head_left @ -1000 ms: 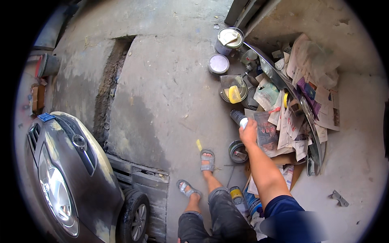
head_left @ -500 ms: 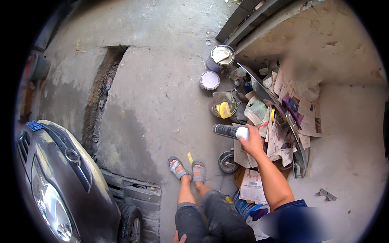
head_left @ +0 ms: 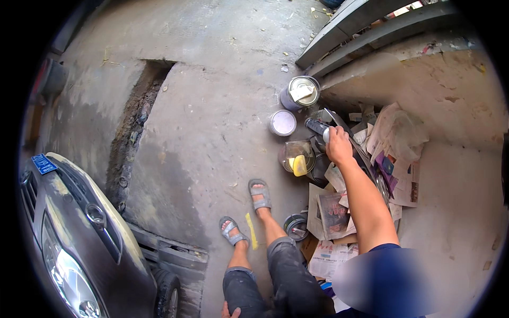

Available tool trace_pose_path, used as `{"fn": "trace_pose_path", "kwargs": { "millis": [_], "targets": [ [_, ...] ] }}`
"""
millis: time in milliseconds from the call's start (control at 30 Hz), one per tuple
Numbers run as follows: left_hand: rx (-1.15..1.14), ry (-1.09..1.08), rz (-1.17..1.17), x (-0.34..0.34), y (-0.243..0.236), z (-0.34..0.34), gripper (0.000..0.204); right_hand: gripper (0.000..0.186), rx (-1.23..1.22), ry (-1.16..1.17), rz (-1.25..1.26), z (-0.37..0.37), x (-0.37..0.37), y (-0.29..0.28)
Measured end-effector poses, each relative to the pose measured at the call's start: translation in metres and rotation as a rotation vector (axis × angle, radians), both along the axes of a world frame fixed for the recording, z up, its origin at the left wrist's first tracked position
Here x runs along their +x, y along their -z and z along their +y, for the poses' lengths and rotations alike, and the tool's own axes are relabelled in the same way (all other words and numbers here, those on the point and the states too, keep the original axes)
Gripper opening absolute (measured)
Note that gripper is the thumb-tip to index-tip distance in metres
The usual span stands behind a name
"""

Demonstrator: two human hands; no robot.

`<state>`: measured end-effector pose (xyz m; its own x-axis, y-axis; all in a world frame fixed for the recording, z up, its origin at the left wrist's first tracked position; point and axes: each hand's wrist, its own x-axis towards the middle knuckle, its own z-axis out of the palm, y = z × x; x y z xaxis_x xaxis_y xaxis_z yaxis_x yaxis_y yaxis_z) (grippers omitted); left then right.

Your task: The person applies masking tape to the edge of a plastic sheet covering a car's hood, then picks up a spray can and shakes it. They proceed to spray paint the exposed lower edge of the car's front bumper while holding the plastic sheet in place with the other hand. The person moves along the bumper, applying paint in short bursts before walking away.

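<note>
I see a dark spray can point(head_left: 316, 127) with a white cap, a white-lidded tin point(head_left: 282, 123), grey sandals point(head_left: 260, 194), a dark grey car point(head_left: 79, 238) and a yellow floor mark point(head_left: 251, 231).

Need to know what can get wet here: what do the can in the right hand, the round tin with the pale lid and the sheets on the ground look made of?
The spray can in the right hand: likely metal, dark glossy body. Tin: probably metal; its flat pale lid has a dull sheen. Sheets: printed newspaper, thin, creased, matte.
</note>
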<state>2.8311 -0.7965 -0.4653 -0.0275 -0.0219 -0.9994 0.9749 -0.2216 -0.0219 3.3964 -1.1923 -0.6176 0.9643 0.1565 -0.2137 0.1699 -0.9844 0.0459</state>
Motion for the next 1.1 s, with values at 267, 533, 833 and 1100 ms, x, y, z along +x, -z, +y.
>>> {"fn": "trace_pose_path", "kwargs": {
  "millis": [267,533,833,1100],
  "targets": [
    [0.034,-0.105,-0.043,0.024,0.001,-0.044,0.089,0.023,-0.444,-0.188,0.095,-0.002,0.006,0.082],
    [0.045,-0.104,-0.033,0.037,0.001,-0.064,0.084,0.034,-0.555,-0.044,0.346,-0.011,0.014,0.126],
    [0.024,-0.230,0.014,0.039,0.003,-0.071,0.081,0.021,-0.548,0.000,0.261,-0.051,0.008,0.157],
    [0.037,-0.204,0.043,0.045,0.000,-0.075,0.082,0.029,-0.479,0.154,0.301,-0.065,0.003,0.175]
  ]
}}
